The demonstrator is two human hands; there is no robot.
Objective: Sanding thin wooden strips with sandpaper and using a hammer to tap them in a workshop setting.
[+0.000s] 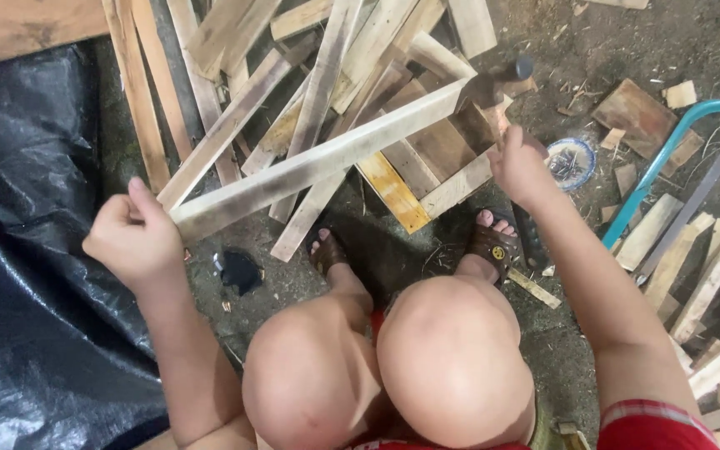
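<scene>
A long pale wooden slat [318,162] is held across the middle of the view, slanting up from lower left to upper right above a heap of loose boards [327,75]. Its near end is gripped by the left hand [131,237], fingers curled under it and thumb pressed along its upper edge. The far end is met by the head of a hammer [493,83], whose handle is clasped in the closed right hand [520,167]; how the hammer head meets the wood cannot be told exactly.

Beneath the slat's far end a small open wooden frame [439,158] is seen, with a yellow-painted board [392,192] lying just beside its near edge. Bare dirt ground [377,250] is left open between the heap and the person's two sandalled feet [493,242], and the bent knees [393,358] fill the lower centre.

The left side is closed off by a sheet of black plastic [27,250], its edge running close to the left hand. On the right, a saw with a blue frame [668,150] lies on the ground among short offcuts [685,267], near the right forearm. A small round patterned dish [571,162] sits on the dirt just beyond the right hand, and the ground around it is scattered with chips.
</scene>
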